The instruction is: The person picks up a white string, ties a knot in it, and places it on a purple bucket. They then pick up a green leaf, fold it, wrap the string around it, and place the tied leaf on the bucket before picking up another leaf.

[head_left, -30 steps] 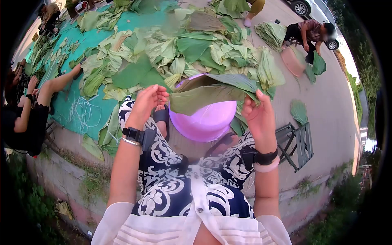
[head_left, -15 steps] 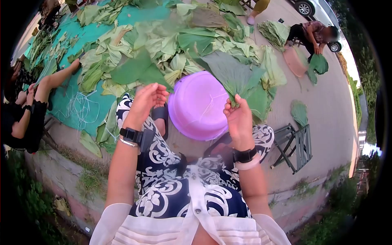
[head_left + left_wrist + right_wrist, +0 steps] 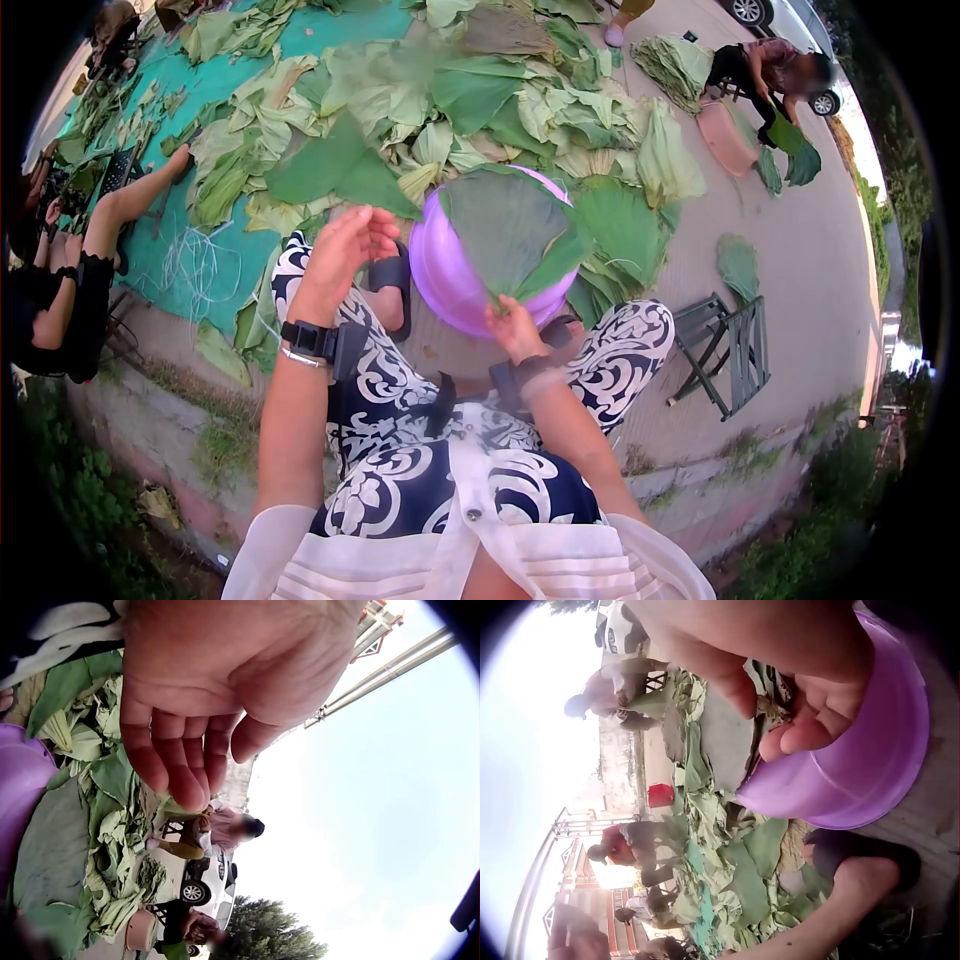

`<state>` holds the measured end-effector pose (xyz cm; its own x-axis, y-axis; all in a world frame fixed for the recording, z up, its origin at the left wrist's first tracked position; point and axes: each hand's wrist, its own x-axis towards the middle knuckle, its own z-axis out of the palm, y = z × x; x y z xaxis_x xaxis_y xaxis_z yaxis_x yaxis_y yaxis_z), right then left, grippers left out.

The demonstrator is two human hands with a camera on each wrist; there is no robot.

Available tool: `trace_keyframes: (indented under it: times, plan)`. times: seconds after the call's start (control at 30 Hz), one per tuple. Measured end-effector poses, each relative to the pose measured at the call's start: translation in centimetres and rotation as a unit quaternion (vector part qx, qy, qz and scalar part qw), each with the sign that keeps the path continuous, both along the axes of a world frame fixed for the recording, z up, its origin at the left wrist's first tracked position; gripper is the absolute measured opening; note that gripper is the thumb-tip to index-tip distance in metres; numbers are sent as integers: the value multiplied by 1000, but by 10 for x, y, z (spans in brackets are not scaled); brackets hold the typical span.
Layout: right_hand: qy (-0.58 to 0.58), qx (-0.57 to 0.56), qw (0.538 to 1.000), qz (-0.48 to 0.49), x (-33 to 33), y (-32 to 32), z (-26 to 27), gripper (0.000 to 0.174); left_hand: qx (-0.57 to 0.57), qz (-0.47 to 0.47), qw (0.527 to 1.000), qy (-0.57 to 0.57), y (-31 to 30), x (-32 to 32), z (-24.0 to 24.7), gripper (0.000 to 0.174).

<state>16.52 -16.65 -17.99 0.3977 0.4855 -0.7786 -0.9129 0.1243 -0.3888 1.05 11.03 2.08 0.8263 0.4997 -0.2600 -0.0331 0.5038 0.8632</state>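
Leaf (image 3: pixel 505 235), held up in both hands a second earlier, lay spread over the basin (image 3: pixel 440 275), so its placing seemed nearly done. Right hand (image 3: pixel 515 328) pinched its stem end at the near rim. Left hand (image 3: pixel 345 245) hovered beside, fingers relaxed, empty.

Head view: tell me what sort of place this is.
Probably an outdoor, roadside leaf-sorting spot: heaps of big green leaves on a teal ground sheet, paved ground with a parked car, and the right hand holding a leaf over a purple basin.
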Motion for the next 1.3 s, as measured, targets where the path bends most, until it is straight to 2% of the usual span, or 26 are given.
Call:
trace_keyframes:
  times: [0.27,0.37,0.47,0.57,0.67,0.77,1.3]
  plan:
    - [-5,15,1000,-2,-1,-3,6,24,8,-5,1000,19,-1,4,-2,31]
    - [-77,-7,997,-31,2,1,25,16,14,1,1000,26,-2,4,0,31]
    - [-191,-61,976,-79,0,15,70,15,16,2,1000,27,-3,3,0,32]
    - [-228,-62,966,-103,1,11,63,24,20,-2,999,29,-2,6,0,33]
    - [-136,-105,983,-63,-9,0,34,23,23,-1,999,34,-2,6,-2,33]
    - [6,-16,1000,-22,-12,-11,0,22,28,-5,999,39,-3,8,-2,33]
    - [-22,-22,998,59,-9,-5,6,22,41,-5,998,48,-5,7,-2,32]
